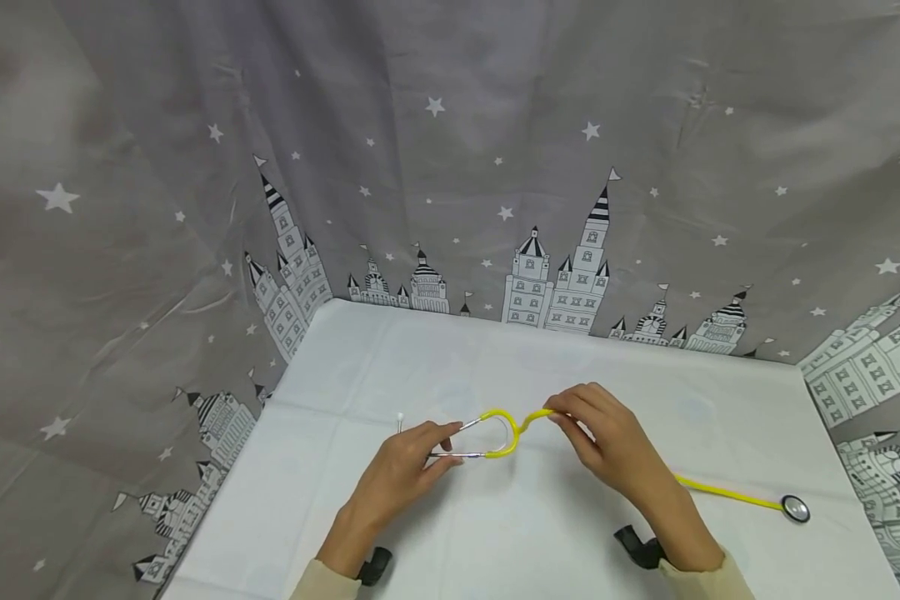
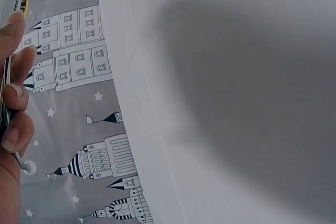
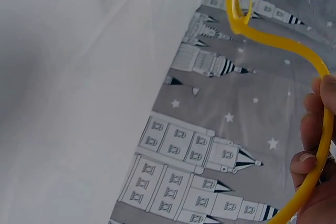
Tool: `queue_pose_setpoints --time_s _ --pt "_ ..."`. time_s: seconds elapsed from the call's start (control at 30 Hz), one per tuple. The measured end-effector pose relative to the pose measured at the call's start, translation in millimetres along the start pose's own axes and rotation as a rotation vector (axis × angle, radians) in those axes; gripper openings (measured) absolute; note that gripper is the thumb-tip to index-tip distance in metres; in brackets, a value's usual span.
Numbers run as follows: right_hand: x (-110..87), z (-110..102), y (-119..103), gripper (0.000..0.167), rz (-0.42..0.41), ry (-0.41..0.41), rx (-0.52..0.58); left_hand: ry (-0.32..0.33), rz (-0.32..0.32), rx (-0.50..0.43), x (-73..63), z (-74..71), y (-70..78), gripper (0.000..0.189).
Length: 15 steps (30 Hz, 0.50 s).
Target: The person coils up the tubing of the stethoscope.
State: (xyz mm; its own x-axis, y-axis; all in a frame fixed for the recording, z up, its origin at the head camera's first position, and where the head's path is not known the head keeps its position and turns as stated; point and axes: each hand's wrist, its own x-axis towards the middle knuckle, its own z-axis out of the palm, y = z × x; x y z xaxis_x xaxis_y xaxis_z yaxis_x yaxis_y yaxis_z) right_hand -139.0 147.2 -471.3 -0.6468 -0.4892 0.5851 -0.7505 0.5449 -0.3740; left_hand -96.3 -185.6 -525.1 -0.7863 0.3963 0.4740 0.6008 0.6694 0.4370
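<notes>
A stethoscope with yellow tubing (image 1: 504, 415) and metal ear tubes is held up between both hands over the white table. My left hand (image 1: 405, 467) grips the metal ear tubes (image 2: 7, 77), and a white eartip (image 1: 400, 417) pokes out beyond its knuckles. Just past the yellow fork, my right hand (image 1: 607, 437) pinches the single tube (image 3: 283, 43), which bends in an S shape there. From behind the right wrist the tube runs on to the round chestpiece (image 1: 796, 508), lying at the table's right side.
The white-covered table (image 1: 330, 383) meets a grey curtain (image 1: 435, 167) printed with castles and stars at its back and sides. Black wrist mounts (image 1: 640, 548) sit under both forearms.
</notes>
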Motion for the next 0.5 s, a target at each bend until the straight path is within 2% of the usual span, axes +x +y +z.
queue_pose_setpoints --time_s 0.2,0.5 --pt "7.8 4 -4 0.025 -0.069 0.012 0.020 -0.017 0.013 0.021 2.3 0.4 5.8 0.049" --pt "16.9 9 -13 0.028 -0.084 -0.038 0.042 -0.004 0.081 0.027 6.3 4.7 11.9 0.046"
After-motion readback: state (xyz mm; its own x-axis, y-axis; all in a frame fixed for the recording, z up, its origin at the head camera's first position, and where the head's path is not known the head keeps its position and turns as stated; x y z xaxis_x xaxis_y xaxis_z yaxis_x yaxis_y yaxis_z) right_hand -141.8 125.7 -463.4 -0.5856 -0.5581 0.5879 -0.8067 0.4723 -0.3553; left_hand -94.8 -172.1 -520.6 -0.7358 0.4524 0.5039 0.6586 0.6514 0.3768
